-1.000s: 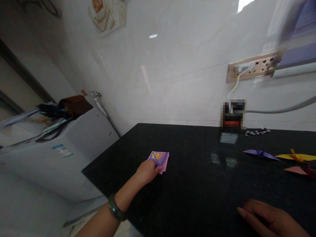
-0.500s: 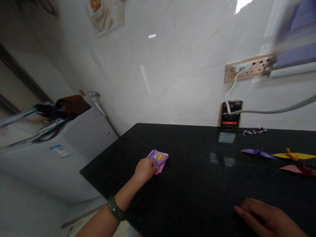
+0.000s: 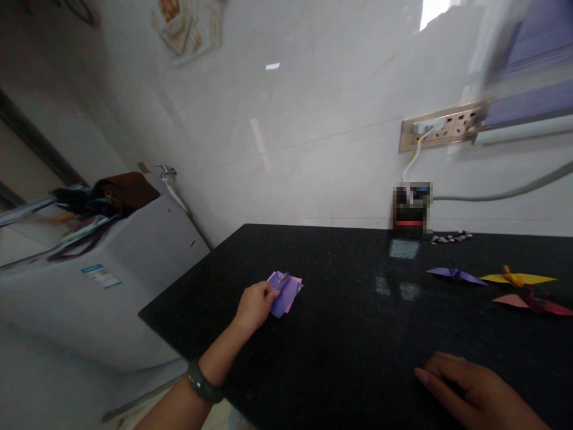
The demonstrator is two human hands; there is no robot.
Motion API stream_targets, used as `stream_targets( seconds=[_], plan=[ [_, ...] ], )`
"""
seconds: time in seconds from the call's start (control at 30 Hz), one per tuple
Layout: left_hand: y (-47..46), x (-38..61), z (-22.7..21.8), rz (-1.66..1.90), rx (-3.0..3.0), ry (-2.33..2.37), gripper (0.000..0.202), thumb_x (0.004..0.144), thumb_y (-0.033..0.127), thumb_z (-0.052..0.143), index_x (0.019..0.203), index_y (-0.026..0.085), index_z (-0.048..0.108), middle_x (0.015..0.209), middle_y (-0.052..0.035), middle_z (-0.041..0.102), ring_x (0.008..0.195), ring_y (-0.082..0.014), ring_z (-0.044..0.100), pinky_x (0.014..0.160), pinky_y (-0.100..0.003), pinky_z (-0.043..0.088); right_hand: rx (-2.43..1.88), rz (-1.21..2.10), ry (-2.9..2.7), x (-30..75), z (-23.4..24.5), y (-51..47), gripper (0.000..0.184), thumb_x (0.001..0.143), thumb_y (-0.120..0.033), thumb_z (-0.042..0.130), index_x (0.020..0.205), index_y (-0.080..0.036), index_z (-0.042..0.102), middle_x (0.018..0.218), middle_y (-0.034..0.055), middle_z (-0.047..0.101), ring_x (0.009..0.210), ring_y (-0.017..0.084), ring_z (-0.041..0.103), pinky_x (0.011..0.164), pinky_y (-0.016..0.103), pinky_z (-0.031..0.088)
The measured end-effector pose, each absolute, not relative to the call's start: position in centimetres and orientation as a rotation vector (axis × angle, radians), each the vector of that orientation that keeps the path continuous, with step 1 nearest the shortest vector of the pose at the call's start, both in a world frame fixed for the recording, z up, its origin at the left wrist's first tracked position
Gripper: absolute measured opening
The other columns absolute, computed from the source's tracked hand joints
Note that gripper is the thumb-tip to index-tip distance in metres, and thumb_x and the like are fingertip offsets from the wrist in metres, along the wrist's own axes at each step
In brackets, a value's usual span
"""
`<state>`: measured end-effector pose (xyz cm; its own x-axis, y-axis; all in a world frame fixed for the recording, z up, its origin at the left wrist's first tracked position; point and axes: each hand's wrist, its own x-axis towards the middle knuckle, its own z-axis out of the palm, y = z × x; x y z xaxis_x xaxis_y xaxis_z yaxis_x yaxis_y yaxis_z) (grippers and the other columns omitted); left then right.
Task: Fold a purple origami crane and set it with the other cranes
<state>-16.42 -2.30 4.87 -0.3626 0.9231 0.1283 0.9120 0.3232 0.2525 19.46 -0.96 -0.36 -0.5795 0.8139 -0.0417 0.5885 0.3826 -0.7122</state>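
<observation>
My left hand reaches out over the black counter and pinches the near edge of a small stack of purple and pink paper squares. A dark green bangle sits on that wrist. Down at the bottom right, my right hand rests on the counter with fingers loosely stretched, holding nothing. Three folded paper cranes lie at the right: a purple crane, a yellow crane and a pink crane.
A phone leans against the tiled wall, wired to a socket strip. A small beaded item lies beside it. Left of the counter stands a white appliance with a brown bag and clutter on top.
My left hand has drawn the paper stack slightly toward me and lifted the top sheet; the orange-patterned face is now mostly covered by plain purple. The right hand has stayed put.
</observation>
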Motion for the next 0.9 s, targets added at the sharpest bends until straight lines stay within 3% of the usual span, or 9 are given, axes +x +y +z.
stream_targets(
  seconds=[0.13, 0.27, 0.4, 0.5, 0.63, 0.77, 0.9],
  plan=[
    [-2.3, -14.4, 7.0, 0.622, 1.889, 2.459, 0.027, 0.083, 0.032, 0.034, 0.088, 0.02, 0.058, 0.088, -0.0027, 0.062, 0.08, -0.0157, 0.055, 0.07, -0.025, 0.039, -1.222, 0.948, -2.256, 19.2, 0.7, -1.2, 0.032, 0.08, -0.037, 0.043, 0.058, -0.019, 0.055, 0.06, -0.0001, 0.055, 0.055, 0.013, 0.052, 0.053, 0.022, 0.04],
    [-1.9, -8.8, 8.3, 0.674, 2.407, 1.99, 0.025, 0.083, 0.029, 0.037, 0.085, 0.02, 0.06, 0.087, -0.0034, 0.063, 0.084, -0.016, 0.054, 0.079, -0.027, 0.038, -1.309, 1.029, -1.997, 20.3, 1.9, 0.2, 0.035, 0.081, -0.04, 0.04, 0.054, -0.017, 0.044, 0.049, -0.0048, 0.039, 0.048, 0.009, 0.041, 0.045, 0.02, 0.032],
    [-2.4, -1.2, 7.7, 0.265, 2.765, 1.505, 0.023, 0.08, 0.017, 0.036, 0.081, 0.019, 0.059, 0.083, -0.0056, 0.063, 0.079, -0.0184, 0.055, 0.068, -0.03, 0.041, -1.45, 0.88, -1.643, 23.6, 2.9, 2.3, 0.034, 0.079, -0.044, 0.041, 0.058, -0.017, 0.045, 0.049, -0.0056, 0.035, 0.045, 0.008, 0.035, 0.042, 0.02, 0.027],
    [-2.9, 3.1, 6.6, 0.003, 2.937, 1.143, 0.018, 0.076, 0.014, 0.041, 0.077, 0.015, 0.059, 0.078, -0.0077, 0.063, 0.072, -0.0201, 0.056, 0.06, -0.03, 0.041, -1.462, 0.671, -1.545, 26.1, 3.6, 3.4, 0.037, 0.075, -0.045, 0.046, 0.052, -0.016, 0.047, 0.051, -0.0034, 0.042, 0.05, 0.01, 0.041, 0.047, 0.021, 0.032],
    [-3.0, 5.5, 5.3, -0.269, 2.961, 0.922, 0.016, 0.073, 0.012, 0.045, 0.08, 0.011, 0.059, 0.077, -0.0102, 0.063, 0.067, -0.0202, 0.056, 0.053, -0.029, 0.04, -1.523, 0.558, -1.53, 28.2, 4.3, 4.1, 0.041, 0.071, -0.053, 0.046, 0.063, -0.015, 0.059, 0.05, -0.0018, 0.049, 0.047, 0.012, 0.045, 0.044, 0.022, 0.033],
    [-2.6, 5.2, 4.6, -0.227, 2.888, 1.001, 0.017, 0.077, 0.016, 0.045, 0.081, 0.014, 0.06, 0.081, -0.0085, 0.061, 0.071, -0.0205, 0.056, 0.052, -0.029, 0.04, -1.544, 0.495, -1.609, 28.9, 3.9, 4.6, 0.041, 0.074, -0.051, 0.044, 0.061, -0.015, 0.06, 0.055, -0.0007, 0.054, 0.051, 0.013, 0.049, 0.047, 0.022, 0.035],
    [-2.2, 4.5, 4.7, -0.201, 2.791, 0.961, 0.035, 0.068, 0.045, 0.056, 0.084, 0.015, 0.061, 0.092, -0.0091, 0.059, 0.086, -0.0246, 0.052, 0.059, -0.029, 0.043, -1.55, 0.531, -1.879, 27.2, 3.6, 3.8, 0.039, 0.081, -0.042, 0.039, 0.06, -0.016, 0.059, 0.055, 0.0004, 0.055, 0.054, 0.014, 0.051, 0.051, 0.023, 0.038]
  ],
)
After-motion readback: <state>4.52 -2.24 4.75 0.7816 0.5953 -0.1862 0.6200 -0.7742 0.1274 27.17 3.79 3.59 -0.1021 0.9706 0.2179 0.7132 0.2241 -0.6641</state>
